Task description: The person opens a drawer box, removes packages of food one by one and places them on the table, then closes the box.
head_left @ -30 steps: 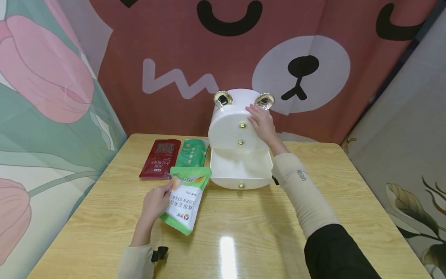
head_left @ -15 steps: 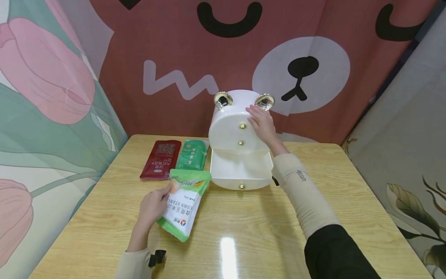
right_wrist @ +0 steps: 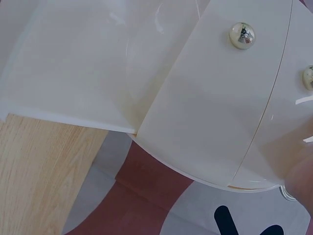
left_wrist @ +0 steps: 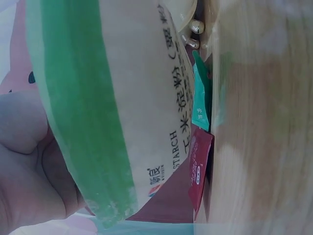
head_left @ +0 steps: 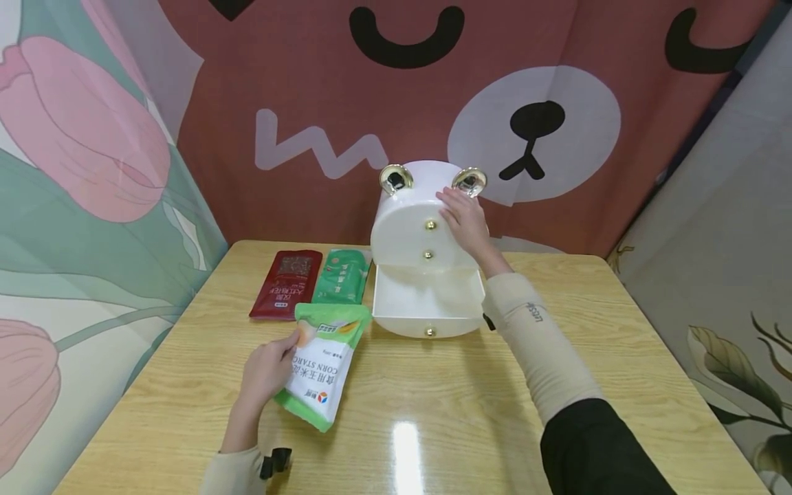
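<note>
My left hand (head_left: pixel 267 370) grips a green and white bag of corn starch (head_left: pixel 322 364) by its left side, tilted over the table in the head view. In the left wrist view the bag (left_wrist: pixel 137 98) fills much of the frame. My right hand (head_left: pixel 465 220) rests with extended fingers on the upper right of a white drawer box (head_left: pixel 399 234) with round gold eyes. The lowest drawer (head_left: pixel 427 292) is pulled out, and nothing shows inside. Its inner floor (right_wrist: pixel 73 63) appears in the right wrist view, beside gold knobs (right_wrist: pixel 242 35).
Left of the box a green packet (head_left: pixel 342 275) lies on the wooden table (head_left: pixel 557 357), with a dark red packet (head_left: pixel 287 283) beside it. A curtain with a printed bear (head_left: pixel 309 82) hangs behind the table's back edge.
My left hand has drawn the corn starch bag slightly toward me and to the left. The right hand stays on the box; the drawer remains out.
</note>
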The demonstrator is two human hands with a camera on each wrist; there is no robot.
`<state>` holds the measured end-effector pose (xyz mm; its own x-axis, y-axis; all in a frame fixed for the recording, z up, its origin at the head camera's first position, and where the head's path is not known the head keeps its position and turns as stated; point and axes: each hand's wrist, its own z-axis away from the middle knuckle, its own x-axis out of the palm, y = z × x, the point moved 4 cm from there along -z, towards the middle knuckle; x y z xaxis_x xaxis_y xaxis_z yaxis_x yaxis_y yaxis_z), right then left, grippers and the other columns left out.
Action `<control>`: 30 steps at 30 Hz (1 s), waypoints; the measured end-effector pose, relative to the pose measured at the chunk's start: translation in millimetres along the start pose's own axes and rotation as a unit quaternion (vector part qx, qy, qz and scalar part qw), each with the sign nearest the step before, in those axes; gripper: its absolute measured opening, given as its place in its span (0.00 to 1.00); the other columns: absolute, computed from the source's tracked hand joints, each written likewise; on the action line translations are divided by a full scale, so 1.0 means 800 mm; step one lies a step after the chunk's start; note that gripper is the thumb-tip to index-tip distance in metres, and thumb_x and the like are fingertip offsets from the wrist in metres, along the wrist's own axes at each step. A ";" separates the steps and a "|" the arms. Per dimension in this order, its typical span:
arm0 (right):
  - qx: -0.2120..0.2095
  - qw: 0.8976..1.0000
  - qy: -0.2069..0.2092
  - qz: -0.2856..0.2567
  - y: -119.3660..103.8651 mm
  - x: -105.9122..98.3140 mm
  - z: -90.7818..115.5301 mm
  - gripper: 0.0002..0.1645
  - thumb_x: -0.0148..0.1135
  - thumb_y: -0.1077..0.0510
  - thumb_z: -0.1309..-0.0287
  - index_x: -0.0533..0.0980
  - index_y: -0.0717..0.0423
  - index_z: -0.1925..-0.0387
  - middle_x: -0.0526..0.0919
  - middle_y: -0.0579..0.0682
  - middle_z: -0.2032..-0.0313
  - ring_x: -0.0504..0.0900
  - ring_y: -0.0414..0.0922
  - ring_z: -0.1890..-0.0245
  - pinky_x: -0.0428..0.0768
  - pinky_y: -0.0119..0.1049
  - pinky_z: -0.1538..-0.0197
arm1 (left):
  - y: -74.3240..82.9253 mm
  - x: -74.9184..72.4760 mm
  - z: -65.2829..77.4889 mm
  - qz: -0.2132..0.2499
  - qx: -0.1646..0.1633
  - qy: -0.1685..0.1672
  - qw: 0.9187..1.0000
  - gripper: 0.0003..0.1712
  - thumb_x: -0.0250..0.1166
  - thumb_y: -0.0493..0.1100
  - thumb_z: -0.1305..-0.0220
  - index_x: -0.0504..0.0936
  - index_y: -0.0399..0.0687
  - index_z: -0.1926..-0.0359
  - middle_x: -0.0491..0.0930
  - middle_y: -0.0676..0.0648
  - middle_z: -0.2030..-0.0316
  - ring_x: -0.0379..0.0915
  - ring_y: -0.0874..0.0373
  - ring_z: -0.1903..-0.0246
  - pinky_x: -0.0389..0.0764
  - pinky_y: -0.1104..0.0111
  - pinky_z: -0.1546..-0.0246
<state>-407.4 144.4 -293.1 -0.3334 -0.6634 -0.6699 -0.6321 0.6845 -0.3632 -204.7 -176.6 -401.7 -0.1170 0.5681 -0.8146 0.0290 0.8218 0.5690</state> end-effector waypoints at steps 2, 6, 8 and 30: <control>-0.001 1.000 0.000 -0.005 -0.001 0.001 0.000 0.20 0.52 0.62 0.40 0.70 0.62 0.46 0.67 0.58 0.42 0.60 0.53 0.39 0.46 0.46 0.36 | -0.001 0.002 0.000 -0.004 0.000 0.000 1.000 0.20 0.53 0.34 0.39 0.70 0.33 0.46 0.73 0.31 0.52 0.66 0.56 0.80 0.66 0.67 0.79; -0.005 1.000 0.009 -0.010 -0.002 0.000 0.001 0.19 0.53 0.63 0.41 0.71 0.63 0.47 0.68 0.58 0.43 0.60 0.53 0.40 0.47 0.46 0.37 | -0.003 0.003 0.000 -0.011 0.004 0.003 1.000 0.19 0.53 0.33 0.39 0.70 0.32 0.46 0.73 0.31 0.53 0.67 0.54 0.79 0.67 0.66 0.78; -0.008 1.000 0.013 -0.012 -0.003 0.000 0.001 0.19 0.54 0.63 0.42 0.71 0.63 0.48 0.68 0.59 0.43 0.61 0.54 0.40 0.48 0.46 0.37 | -0.005 0.002 0.001 -0.021 0.003 0.009 1.000 0.19 0.53 0.33 0.40 0.71 0.32 0.47 0.73 0.31 0.53 0.70 0.50 0.76 0.69 0.63 0.77; 0.000 1.000 0.005 -0.004 -0.002 0.001 -0.001 0.20 0.53 0.63 0.41 0.71 0.62 0.47 0.68 0.58 0.43 0.60 0.53 0.40 0.47 0.46 0.37 | -0.021 0.024 -0.007 -0.047 -0.028 0.016 0.998 0.20 0.53 0.34 0.40 0.71 0.34 0.46 0.76 0.30 0.62 0.69 0.49 0.80 0.67 0.63 0.81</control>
<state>-407.5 142.6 -292.5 -0.3346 -0.6719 -0.6608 -0.6349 0.6789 -0.3688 -213.3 -179.9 -426.0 -0.1473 0.4858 -0.8615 -0.0386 0.8676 0.4958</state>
